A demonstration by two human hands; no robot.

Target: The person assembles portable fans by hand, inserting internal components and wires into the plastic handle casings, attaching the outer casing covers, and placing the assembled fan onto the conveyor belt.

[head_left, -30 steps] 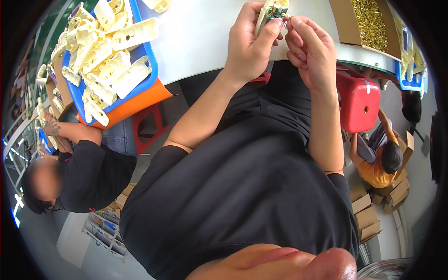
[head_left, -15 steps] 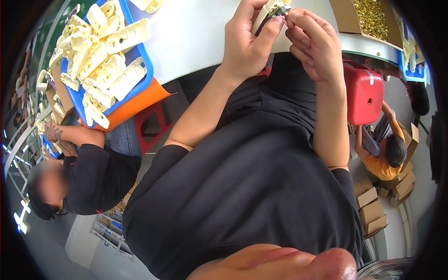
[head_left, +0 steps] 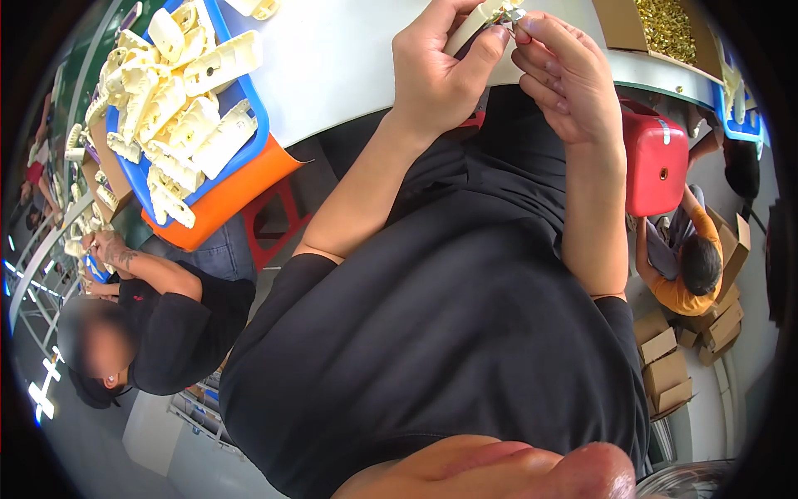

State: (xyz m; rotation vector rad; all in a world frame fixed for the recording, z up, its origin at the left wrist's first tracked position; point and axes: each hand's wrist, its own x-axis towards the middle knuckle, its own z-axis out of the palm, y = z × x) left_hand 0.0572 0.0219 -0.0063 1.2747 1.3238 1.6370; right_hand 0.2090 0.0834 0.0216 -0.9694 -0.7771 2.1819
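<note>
Near the top edge, my left hand (head_left: 445, 75) is closed around a cream plastic shell (head_left: 471, 25), which is partly cut off by the frame. Small metallic and dark parts (head_left: 507, 15) show at the shell's end, beside my left thumb. My right hand (head_left: 569, 79) has its thumb and forefinger pinched together against those parts, its other fingers curled. Whatever small piece sits between these fingertips is too small to name. Both hands are above the white table (head_left: 332, 75), near its front edge.
A blue tray (head_left: 262, 125) heaped with cream plastic shells (head_left: 187, 108) stands left, above an orange bin (head_left: 229, 204). A cardboard box (head_left: 619, 25) of small gold-coloured pieces lies back right. A red stool (head_left: 657, 162) is at right. Co-workers sit left (head_left: 183, 324) and right (head_left: 694, 258).
My right hand has shifted slightly right and its fingers have loosened a little, while the thumb and forefinger stay pinched. The left co-worker's arm and head have moved. The view has shifted slightly.
</note>
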